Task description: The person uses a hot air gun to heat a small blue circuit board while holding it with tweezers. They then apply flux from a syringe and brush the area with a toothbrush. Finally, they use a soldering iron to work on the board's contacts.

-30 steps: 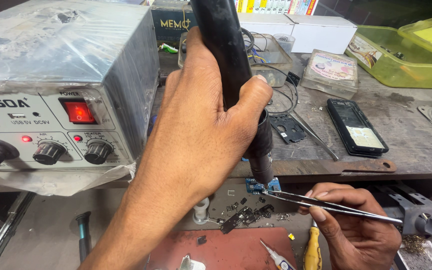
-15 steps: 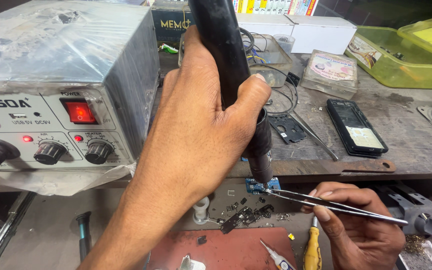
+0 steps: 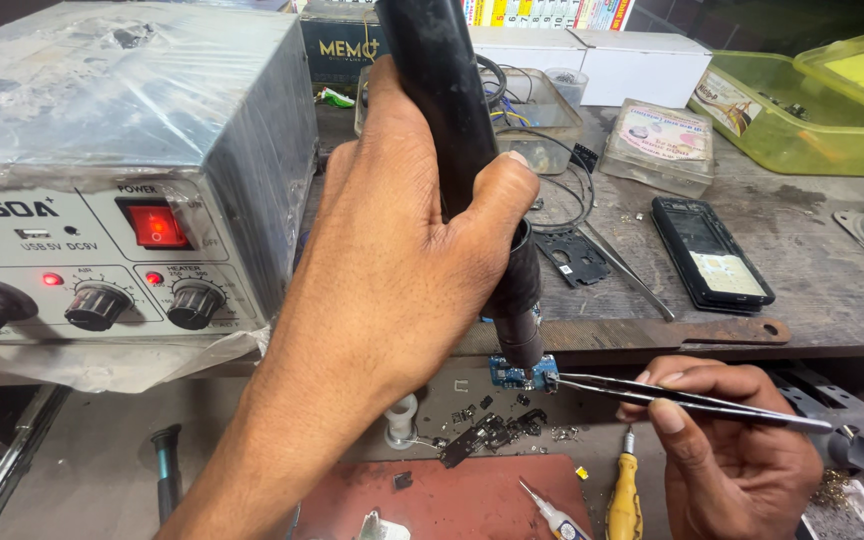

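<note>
My left hand grips a black hot-air wand held upright, its nozzle pointing down right over a small blue circuit board at the bench's front edge. My right hand pinches long metal tweezers; their tips touch the right end of the blue board. The wand's lower nozzle hides part of the board.
A grey rework station wrapped in plastic stands at left, its red switch lit. A black phone, a black frame piece, clear boxes, a green tray, a red mat, a yellow screwdriver and small loose parts lie around.
Nothing has visibly changed beyond a slight shift of the right hand and tweezers; the wand stays over the blue board.
</note>
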Demonstrator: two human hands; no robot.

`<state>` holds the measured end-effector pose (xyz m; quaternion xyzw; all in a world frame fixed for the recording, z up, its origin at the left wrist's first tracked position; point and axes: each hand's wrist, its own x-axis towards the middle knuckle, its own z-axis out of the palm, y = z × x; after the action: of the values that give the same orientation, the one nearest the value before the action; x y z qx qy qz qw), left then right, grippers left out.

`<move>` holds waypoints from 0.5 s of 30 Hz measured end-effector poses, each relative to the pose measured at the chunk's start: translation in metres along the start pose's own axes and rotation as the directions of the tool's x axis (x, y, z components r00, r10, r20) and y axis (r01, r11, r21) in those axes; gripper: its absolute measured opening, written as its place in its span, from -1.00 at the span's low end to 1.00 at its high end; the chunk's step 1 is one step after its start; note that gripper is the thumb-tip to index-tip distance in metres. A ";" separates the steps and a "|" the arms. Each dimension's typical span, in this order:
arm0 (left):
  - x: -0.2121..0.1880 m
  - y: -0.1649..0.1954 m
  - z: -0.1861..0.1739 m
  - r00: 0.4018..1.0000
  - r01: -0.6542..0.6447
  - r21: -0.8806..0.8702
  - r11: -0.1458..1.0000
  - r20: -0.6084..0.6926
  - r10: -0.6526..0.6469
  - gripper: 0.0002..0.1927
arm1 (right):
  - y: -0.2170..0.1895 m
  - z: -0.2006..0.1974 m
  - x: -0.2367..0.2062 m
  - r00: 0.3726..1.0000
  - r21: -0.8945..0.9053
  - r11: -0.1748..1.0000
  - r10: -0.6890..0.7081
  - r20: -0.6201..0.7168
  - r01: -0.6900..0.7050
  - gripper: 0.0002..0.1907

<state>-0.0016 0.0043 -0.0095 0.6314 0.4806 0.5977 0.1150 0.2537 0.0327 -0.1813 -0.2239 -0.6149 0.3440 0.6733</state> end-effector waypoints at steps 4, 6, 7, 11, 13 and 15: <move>0.000 0.000 0.000 1.000 0.010 0.020 1.000 0.002 -0.011 -0.61 | 0.000 -0.007 0.002 0.995 0.106 0.990 0.097 -0.031 -0.094 -0.89; 0.000 0.000 -0.001 1.000 0.018 0.020 1.000 0.007 -0.018 -0.61 | 0.001 -0.010 0.004 0.990 0.129 0.983 0.136 -0.043 -0.130 -0.90; 0.000 0.000 0.000 1.000 0.023 0.017 1.000 0.009 -0.023 -0.61 | 0.002 -0.011 0.005 0.986 0.142 0.978 0.159 -0.058 -0.150 -0.87; 0.000 0.001 0.000 1.000 0.008 0.004 1.000 0.012 -0.008 -0.61 | 0.003 -0.013 0.007 0.972 0.182 0.963 0.216 -0.094 -0.197 -0.84; 0.000 0.001 0.000 1.000 0.004 0.012 1.000 0.011 -0.004 -0.61 | 0.003 -0.014 0.008 0.970 0.191 0.960 0.224 -0.096 -0.203 -0.86; 0.000 0.001 0.000 1.000 0.022 0.033 0.999 0.015 -0.022 -0.60 | 0.003 -0.014 0.008 0.969 0.196 0.959 0.227 -0.095 -0.206 -0.89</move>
<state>-0.0009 0.0041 -0.0083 0.6322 0.4965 0.5836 0.1148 0.2665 0.0422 -0.1800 -0.2461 -0.5119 0.4577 0.6840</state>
